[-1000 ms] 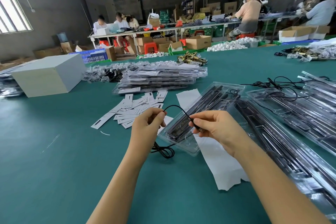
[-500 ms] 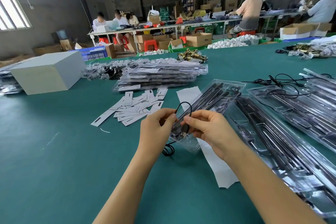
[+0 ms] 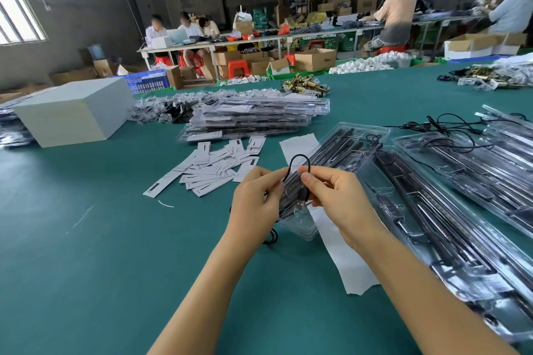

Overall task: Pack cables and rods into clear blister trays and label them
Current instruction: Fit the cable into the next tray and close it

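A thin black cable (image 3: 300, 164) is held between both hands above the near end of a clear blister tray (image 3: 343, 153); the left hand (image 3: 256, 204) is curled round one side of it, and the right hand (image 3: 337, 196) pinches the other side between thumb and forefinger — a small loop is raised between the two. The cable's plug end (image 3: 301, 199) hangs below the fingers, and a further coil (image 3: 271, 236) is seen on the green table (image 3: 86, 253) under the left wrist. Black rods (image 3: 337, 144) are seated in the tray, which lies across a white paper strip (image 3: 343, 256); more trays (image 3: 450, 228) are laid to the right, one with loose cables (image 3: 444, 130) over it. A scatter of white labels (image 3: 213, 167) lies to the left; behind them a stack of packed trays (image 3: 253, 118) and a pale box (image 3: 72, 112) are seen.
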The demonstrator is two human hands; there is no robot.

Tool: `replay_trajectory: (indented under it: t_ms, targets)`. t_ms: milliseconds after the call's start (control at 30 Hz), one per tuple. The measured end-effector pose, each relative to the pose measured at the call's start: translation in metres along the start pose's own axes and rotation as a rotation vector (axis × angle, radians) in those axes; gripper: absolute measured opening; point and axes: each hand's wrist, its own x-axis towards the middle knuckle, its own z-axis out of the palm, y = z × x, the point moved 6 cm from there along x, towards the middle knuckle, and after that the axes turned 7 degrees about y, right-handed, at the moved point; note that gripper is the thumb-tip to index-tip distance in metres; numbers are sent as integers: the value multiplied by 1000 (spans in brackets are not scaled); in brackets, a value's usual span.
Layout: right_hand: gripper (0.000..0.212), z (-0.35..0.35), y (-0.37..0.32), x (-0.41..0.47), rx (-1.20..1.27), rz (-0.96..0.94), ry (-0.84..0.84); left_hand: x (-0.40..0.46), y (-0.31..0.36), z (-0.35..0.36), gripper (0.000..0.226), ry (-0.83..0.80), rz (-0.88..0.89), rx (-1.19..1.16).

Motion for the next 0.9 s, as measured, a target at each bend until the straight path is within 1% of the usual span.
replay_trajectory:
  t_ms: [67, 167, 267, 333, 400, 433, 500, 567, 633, 700, 733, 833, 867, 900]
  targets:
    - [22, 3, 0, -2, -61, -43, -5, 0, 0, 0, 32, -2, 7, 9]
    - [24, 5, 2, -4, -17, -26, 5, 0, 1, 2, 34, -18, 20, 20]
    - [24, 2, 4, -2, 12, 39, 10, 0, 2, -1, 30, -12, 6, 35]
    - [25, -2, 2, 1, 46, 86, 32, 2, 0, -8, 23, 18, 8, 94]
    - [25, -11, 0, 3, 144, 142, 85, 5, -5, -16, 18, 13, -19, 152]
    - [25, -16, -1, 5, 198, 170, 116, 7, -10, -20, 16, -11, -64, 139]
    - [24, -25, -2, 8, 275, 206, 168, 9, -22, -24, 12, -101, -187, 55]
    - [24, -29, -2, 11, 328, 219, 194, 7, -30, -24, 17, -223, -278, -26]
    - [25, -29, 0, 11, 413, 243, 202, 4, -33, -20, 18, -329, -339, -165]
    - [26, -29, 3, 13, 515, 277, 214, 1, -34, -16, 15, -380, -379, -310]
    - [25, -29, 3, 14, 548, 291, 216, 1, -35, -14, 13, -374, -393, -372]
    - [22, -32, 6, 18, 589, 301, 226, 0, -40, -10, 9, -279, -475, -547]
    - [23, -33, 4, 17, 515, 270, 229, -1, -44, -8, 11, -247, -514, -585]
    - [32, -36, 1, 16, 325, 194, 244, -2, -47, -6, 14, -219, -545, -596]
